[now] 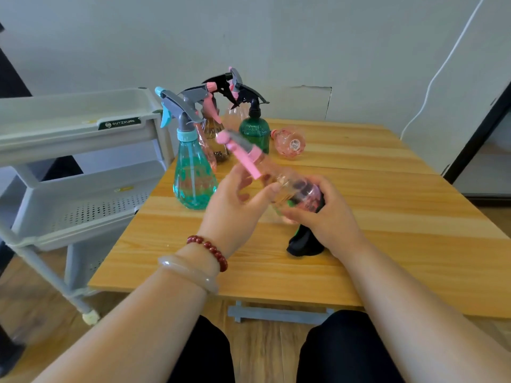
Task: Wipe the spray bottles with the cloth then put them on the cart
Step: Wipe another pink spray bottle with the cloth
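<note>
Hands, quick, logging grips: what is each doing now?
Left hand: grips the pink spray bottle.
Right hand: holds the black cloth round the bottle's base.

Plain room, likely a home. Wooden table (359,217) at centre; grey plastic storage cart (83,134) at 9 o'clock; white wall (276,37) at 12.

Glossy clear-plastic pink bottle (293,194), wood-grain table (359,244)
</note>
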`<state>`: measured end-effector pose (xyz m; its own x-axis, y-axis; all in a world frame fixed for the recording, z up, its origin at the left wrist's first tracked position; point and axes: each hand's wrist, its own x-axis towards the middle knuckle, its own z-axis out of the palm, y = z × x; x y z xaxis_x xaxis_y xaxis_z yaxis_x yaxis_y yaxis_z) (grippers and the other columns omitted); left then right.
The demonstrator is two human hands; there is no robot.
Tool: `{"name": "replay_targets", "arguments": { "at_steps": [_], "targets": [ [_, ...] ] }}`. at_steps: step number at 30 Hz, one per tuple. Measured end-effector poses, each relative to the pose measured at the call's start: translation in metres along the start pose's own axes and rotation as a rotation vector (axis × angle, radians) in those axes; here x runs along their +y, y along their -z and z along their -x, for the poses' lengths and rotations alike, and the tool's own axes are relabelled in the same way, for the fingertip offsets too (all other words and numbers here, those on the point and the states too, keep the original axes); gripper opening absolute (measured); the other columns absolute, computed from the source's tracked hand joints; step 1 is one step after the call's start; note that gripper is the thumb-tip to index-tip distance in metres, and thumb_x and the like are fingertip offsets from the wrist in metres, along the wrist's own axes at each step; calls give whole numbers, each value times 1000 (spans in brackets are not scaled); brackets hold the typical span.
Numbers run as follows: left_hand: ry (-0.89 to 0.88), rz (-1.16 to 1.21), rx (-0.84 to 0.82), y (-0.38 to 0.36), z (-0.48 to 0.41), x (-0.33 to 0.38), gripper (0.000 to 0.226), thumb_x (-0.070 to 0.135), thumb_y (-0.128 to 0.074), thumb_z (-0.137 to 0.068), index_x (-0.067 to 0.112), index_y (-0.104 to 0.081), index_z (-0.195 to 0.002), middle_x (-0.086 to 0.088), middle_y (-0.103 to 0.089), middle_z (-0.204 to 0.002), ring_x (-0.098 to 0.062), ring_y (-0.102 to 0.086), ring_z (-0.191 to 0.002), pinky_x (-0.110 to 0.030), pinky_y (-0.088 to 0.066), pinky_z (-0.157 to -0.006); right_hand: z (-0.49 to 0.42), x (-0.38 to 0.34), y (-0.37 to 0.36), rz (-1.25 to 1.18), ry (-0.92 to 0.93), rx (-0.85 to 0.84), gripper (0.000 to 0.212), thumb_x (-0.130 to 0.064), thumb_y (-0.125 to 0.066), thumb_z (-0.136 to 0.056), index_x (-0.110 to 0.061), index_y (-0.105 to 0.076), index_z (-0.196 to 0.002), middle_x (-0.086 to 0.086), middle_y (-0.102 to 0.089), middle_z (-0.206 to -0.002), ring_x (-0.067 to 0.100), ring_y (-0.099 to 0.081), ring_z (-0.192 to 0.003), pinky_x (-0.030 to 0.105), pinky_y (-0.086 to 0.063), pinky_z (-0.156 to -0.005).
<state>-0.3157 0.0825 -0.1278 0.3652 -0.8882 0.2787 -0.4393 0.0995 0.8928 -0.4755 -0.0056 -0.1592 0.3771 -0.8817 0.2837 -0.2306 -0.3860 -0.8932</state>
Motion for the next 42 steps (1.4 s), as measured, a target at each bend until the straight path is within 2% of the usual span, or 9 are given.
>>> {"name": "replay_targets", "arguments": {
  "at_steps": [4,7,12,16,20,25,33,37,42],
  "targets": [
    [59,212,0,-12,-12,-8,42,23,-64,-95,29,-48,-133,20,-66,-108,12,-62,-99,-9,-50,-81,1,-6,-5,96,15,-78,50,-33,-83,-72,-46,-54,-110,-27,-64,-102,-14,-59,-93,4,-42,-74],
    [48,276,59,-19,-21,-13,39,17,-66,-93,41,-49,-119,12,-69,-104,4,-66,-95,-20,-53,-85,-1,-8,-6,180,47,-99,50,-33,-81,-77,-54,-50,-109,-28,-63,-105,-15,-56,-97,7,-41,-79],
    [-13,2,234,-16,-33,-10,42,19,-67,-92,34,-50,-128,19,-61,-104,5,-58,-95,-7,-45,-74,-1,-5,-8,230,3,-72,89,-54,-71,-67,-24,-42,-146,-20,-48,-126,-7,-40,-117,-4,-28,-87],
    [6,-96,357,-10,-53,-17,48,17,-58,-95,31,-47,-139,8,-61,-120,-13,-59,-107,-39,-52,-96,-5,0,-7,302,19,0,72,-39,-74,-83,-21,-43,-146,-10,-50,-140,3,-43,-128,11,-28,-97],
    [21,-202,298,-12,-72,-18,69,17,-57,-98,23,-21,-157,-3,-54,-133,-12,-50,-110,-21,-36,-92,-17,-2,-10,374,14,25,57,-25,-65,-93,-20,-43,-146,-4,-48,-144,13,-43,-134,15,-28,-101],
    [-18,-310,192,-22,-75,-32,88,14,-55,-98,16,10,-157,-14,-36,-151,-22,-44,-129,-17,-31,-93,-48,1,-9,443,-18,144,53,-23,-59,-97,-15,-42,-146,3,-44,-145,17,-42,-133,13,-24,-94],
    [-27,-323,233,-27,-119,-40,88,11,-62,-94,16,-2,-158,-2,-46,-132,-16,-44,-122,-23,-33,-96,-66,18,-21,526,-46,49,64,-21,-53,-97,-31,-25,-153,-3,-10,-163,19,-21,-147,26,-31,-104],
    [-7,-342,252,-31,-128,-44,90,14,-64,-94,15,0,-158,-8,-36,-149,-23,-33,-139,-27,-30,-106,-72,26,-17,470,-56,77,63,-8,-47,-99,-31,-25,-153,-3,-18,-160,15,-30,-140,9,-22,-88],
    [-113,-366,303,-34,-98,-40,88,20,-64,-94,11,-2,-158,-10,-13,-161,-24,-7,-149,-36,-13,-120,-76,33,-15,417,-3,99,64,3,-46,-94,-22,-32,-152,-2,-34,-153,15,-34,-138,5,-18,-94]
  ]
}}
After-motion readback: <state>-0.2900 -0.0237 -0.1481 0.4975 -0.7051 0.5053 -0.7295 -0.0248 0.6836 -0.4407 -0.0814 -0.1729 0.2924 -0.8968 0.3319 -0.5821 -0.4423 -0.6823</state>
